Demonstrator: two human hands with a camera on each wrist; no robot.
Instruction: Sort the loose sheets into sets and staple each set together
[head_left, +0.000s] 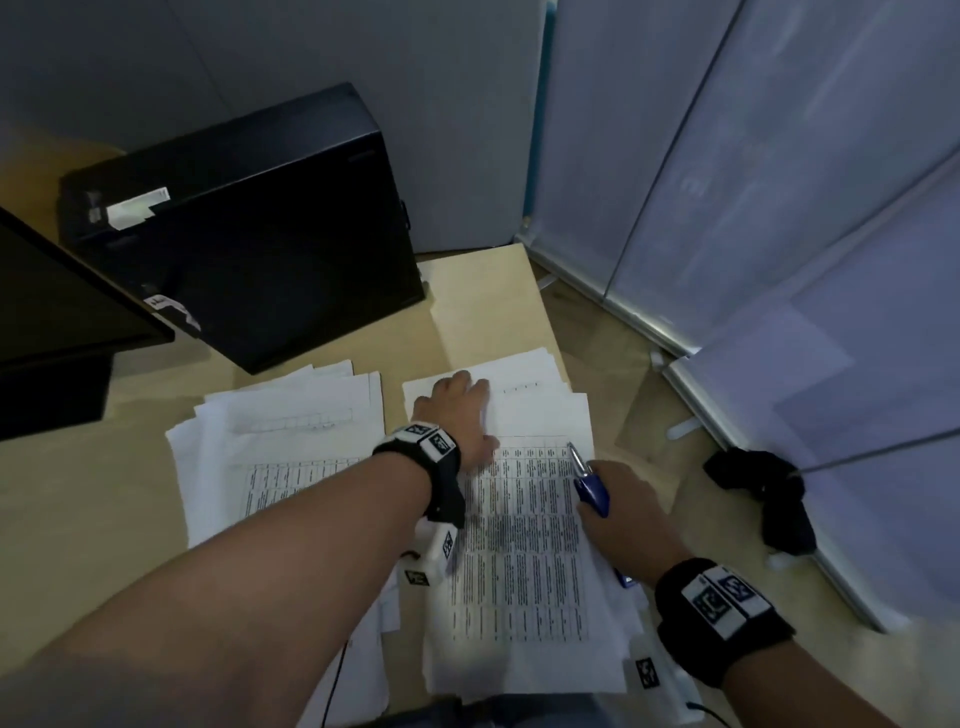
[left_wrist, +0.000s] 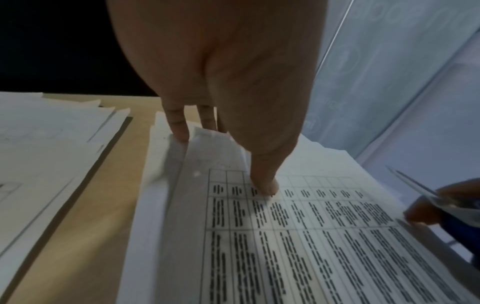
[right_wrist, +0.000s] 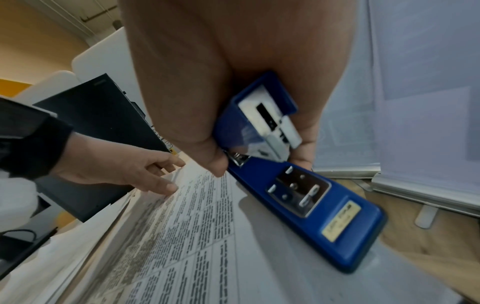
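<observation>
The person is leaning over the tan counter (head_left: 93, 499) with the left hand (head_left: 457, 415) spread flat on the right-hand stack of printed sheets (head_left: 524, 545), its fingers (left_wrist: 265, 185) straight and pressing near the stack's far-left corner, where the top sheet's corner is curling up slightly under the fingertips. The right hand (head_left: 623, 509) is gripping a blue stapler (right_wrist: 298, 185), fingers curled round its upper arm, and the stapler is hanging open with its base plate resting on the right edge of the same stack; no paper is sitting in its mouth yet, as far as I can tell. A second, looser pile of sheets (head_left: 280, 457) is lying just beside, to the left, in front of a black computer case (head_left: 249, 218), with a dark monitor (head_left: 62, 322) at the far left. These sheets are looking thin, light and floppy, and the edges of both piles are fanning unevenly, so I am judging them slippery against each other: a set would want squaring first, then pinching close to the corner being stapled so the layers cannot creep. The stapler seems stiff and solid by comparison, best held as it is, round the top arm. Pressing too near the middle would likely let the corner splay and the staple miss the lower sheets
</observation>
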